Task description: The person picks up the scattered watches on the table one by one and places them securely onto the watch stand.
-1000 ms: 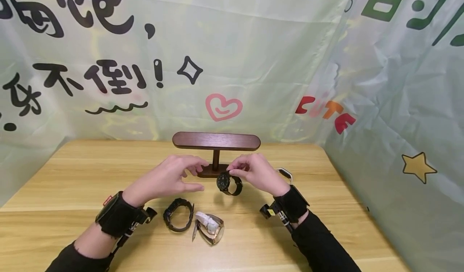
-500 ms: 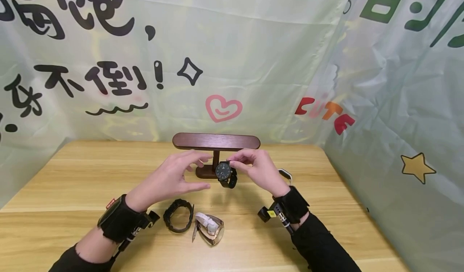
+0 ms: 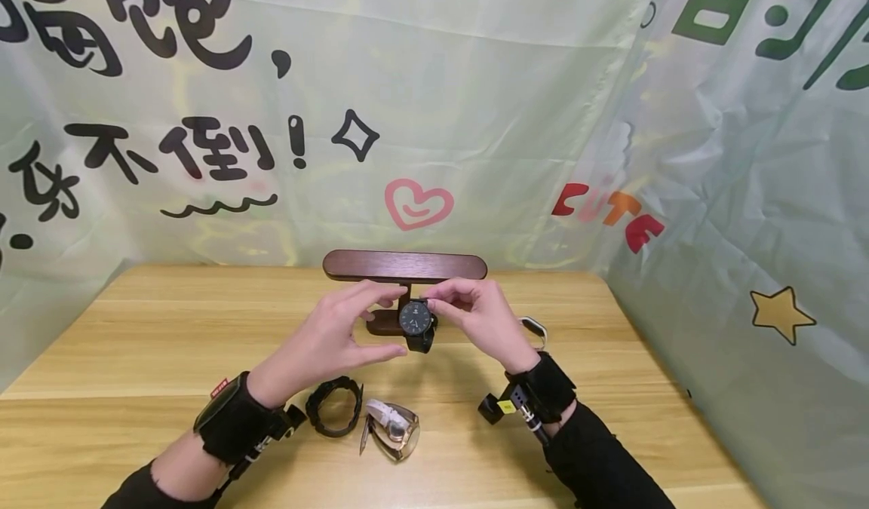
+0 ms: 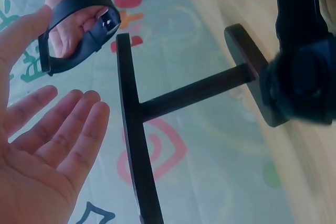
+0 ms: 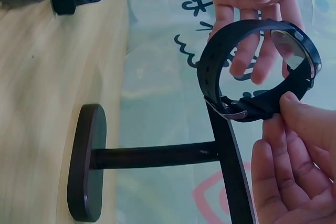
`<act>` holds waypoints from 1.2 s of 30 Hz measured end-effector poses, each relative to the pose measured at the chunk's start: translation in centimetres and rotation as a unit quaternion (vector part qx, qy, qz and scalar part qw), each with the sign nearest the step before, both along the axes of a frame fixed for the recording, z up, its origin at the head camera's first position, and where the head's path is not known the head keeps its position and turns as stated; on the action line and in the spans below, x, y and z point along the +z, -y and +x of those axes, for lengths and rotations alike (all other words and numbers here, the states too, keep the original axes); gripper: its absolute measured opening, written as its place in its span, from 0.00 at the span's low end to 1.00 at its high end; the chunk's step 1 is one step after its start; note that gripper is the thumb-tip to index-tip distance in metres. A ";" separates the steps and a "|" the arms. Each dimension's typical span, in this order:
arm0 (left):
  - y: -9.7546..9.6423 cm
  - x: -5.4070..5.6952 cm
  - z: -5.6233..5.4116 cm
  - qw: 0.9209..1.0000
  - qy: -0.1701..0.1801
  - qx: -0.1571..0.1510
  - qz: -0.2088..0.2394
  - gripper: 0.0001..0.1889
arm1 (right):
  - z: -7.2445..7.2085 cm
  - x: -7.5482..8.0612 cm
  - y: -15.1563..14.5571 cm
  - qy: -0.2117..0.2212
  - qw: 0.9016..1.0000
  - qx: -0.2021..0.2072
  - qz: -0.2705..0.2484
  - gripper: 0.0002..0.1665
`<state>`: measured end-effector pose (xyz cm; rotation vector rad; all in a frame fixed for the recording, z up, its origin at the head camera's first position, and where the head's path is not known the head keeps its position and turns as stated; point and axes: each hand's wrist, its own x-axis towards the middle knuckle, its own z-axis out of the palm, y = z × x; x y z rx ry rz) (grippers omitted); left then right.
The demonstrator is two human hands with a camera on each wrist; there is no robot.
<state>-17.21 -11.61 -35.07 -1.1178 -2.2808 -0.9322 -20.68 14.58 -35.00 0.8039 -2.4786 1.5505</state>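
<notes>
Right grip (image 3: 483, 317) pinches watch (image 3: 416, 317) strap; left grip (image 3: 333, 335) wide beside it. Advise: steady case left-handed, loop clear of stand (image 3: 404, 266).

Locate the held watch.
Below the head view's centre, the held watch is pinched by the right hand, in front of the wooden stand, beside the left hand.

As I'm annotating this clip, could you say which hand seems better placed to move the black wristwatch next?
Probably the right hand: it pinches the black wristwatch by its strap; the left hand beside it holds nothing.
</notes>
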 end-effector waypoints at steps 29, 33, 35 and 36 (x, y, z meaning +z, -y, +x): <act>-0.7 -0.4 0.4 1.000 0.002 -0.011 0.024 0.30 | 0.6 -0.3 1.0 0.039 0.998 0.038 -0.028 0.09; -0.7 -0.4 0.4 1.000 0.000 -0.012 0.020 0.29 | 0.5 -0.2 0.9 0.035 0.998 0.044 -0.018 0.10; -0.6 -0.3 0.3 1.000 -0.001 -0.012 0.018 0.30 | 0.3 -0.1 0.8 0.025 0.999 0.041 -0.007 0.11; -0.5 -0.2 0.2 1.000 -0.003 -0.010 0.017 0.30 | 0.2 0.0 0.7 0.017 0.999 0.037 0.000 0.11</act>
